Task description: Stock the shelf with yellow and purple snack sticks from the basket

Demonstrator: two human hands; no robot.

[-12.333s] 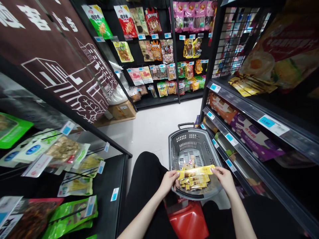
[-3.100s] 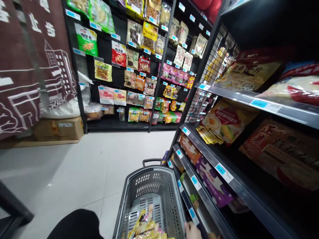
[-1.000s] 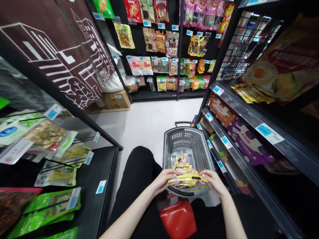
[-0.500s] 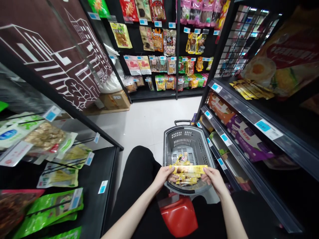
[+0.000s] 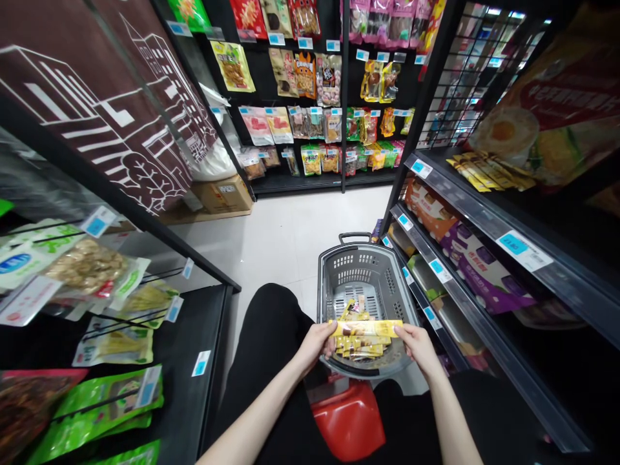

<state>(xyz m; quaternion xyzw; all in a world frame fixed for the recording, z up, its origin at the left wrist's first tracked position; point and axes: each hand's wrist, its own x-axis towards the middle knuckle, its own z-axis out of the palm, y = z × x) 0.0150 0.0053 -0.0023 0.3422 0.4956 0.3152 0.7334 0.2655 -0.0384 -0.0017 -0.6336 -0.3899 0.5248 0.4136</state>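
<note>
A long yellow snack packet (image 5: pixel 367 328) is stretched level between my two hands, above the near end of a grey shopping basket (image 5: pixel 349 278). My left hand (image 5: pixel 317 342) pinches its left end, fingers closed. At the other end, my right hand (image 5: pixel 414 342) grips the packet between thumb and fingers. Beneath it in the basket lie several similar yellow packets (image 5: pixel 361 350), partly hidden by the one I hold. The basket stands on the floor between my knees, its black handle (image 5: pixel 355 237) at the far side.
To the right, shelves hold purple cartons (image 5: pixel 484 274) and a pile of yellow packets (image 5: pixel 489 171). Bagged snacks (image 5: pixel 111 400) hang at the left. A cardboard box (image 5: pixel 225 194) sits by the back rack. Something red (image 5: pixel 349 420) lies in front of me.
My fingers have shifted slightly on the packet's ends, with those under it drawn back. The packet stays nearly in place, and the basket has not moved.
</note>
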